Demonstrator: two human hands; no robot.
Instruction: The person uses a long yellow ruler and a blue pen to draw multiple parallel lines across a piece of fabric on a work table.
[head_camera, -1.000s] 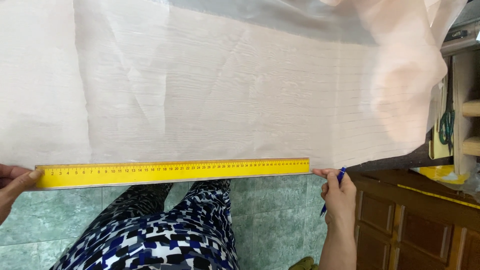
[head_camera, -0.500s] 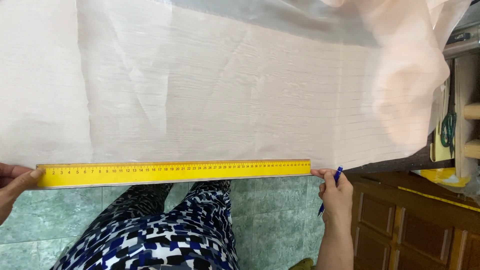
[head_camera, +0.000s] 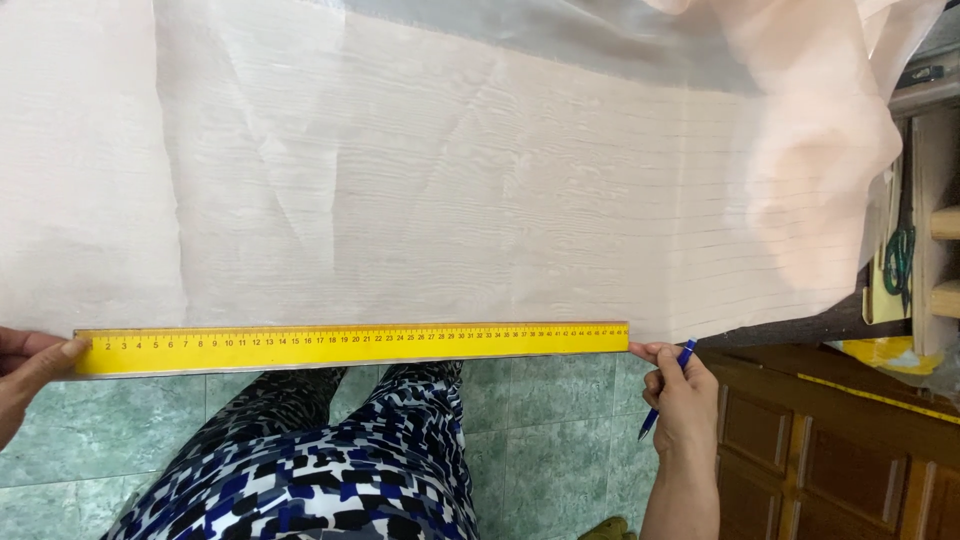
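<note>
A long yellow ruler (head_camera: 350, 347) lies along the near edge of a sheet of pale pink sheer fabric (head_camera: 450, 190) spread over a table. My left hand (head_camera: 28, 375) holds the ruler's left end with the thumb on it. My right hand (head_camera: 680, 395) touches the ruler's right end with its fingertips while gripping a blue pen (head_camera: 665, 391) that points downward.
The fabric bunches up in a heap at the far right (head_camera: 830, 150). A wooden cabinet with drawers (head_camera: 830, 450) stands at the lower right, with shelves (head_camera: 925, 210) above it. Green tiled floor (head_camera: 560, 420) and my patterned trousers (head_camera: 330, 470) show below the table edge.
</note>
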